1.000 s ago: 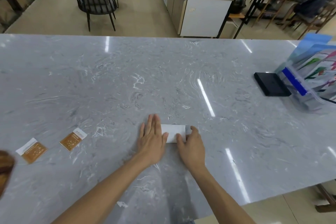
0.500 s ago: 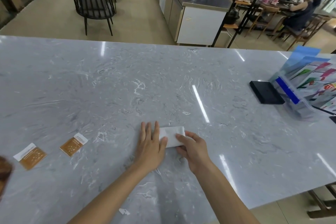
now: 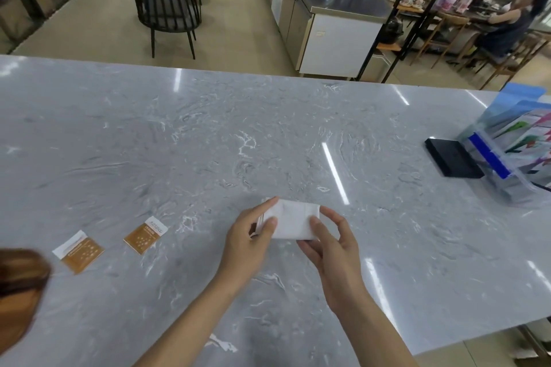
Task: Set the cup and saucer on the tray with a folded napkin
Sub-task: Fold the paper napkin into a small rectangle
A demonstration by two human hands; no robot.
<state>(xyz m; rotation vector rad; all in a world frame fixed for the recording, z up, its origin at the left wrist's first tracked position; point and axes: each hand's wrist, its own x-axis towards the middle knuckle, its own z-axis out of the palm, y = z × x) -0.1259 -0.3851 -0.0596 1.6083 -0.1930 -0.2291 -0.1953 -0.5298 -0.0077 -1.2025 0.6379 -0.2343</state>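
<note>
At nine o'clock of the napkin (image 3: 293, 222), two sachets (image 3: 79, 250) (image 3: 145, 234) are laid flat on the desk (image 3: 208, 143), well apart from it. The napkin is pinched at its left end by the left hand (image 3: 249, 240) and at its right end by the right hand (image 3: 334, 243), both closed on it, probably so that the folded layers are kept square while it is carried. It is held just above the desk at the near middle. At three o'clock, a black box (image 3: 453, 158) is set beside a leaflet holder (image 3: 515, 155). No cup, saucer or tray is seen; nothing is placed in the way.
</note>
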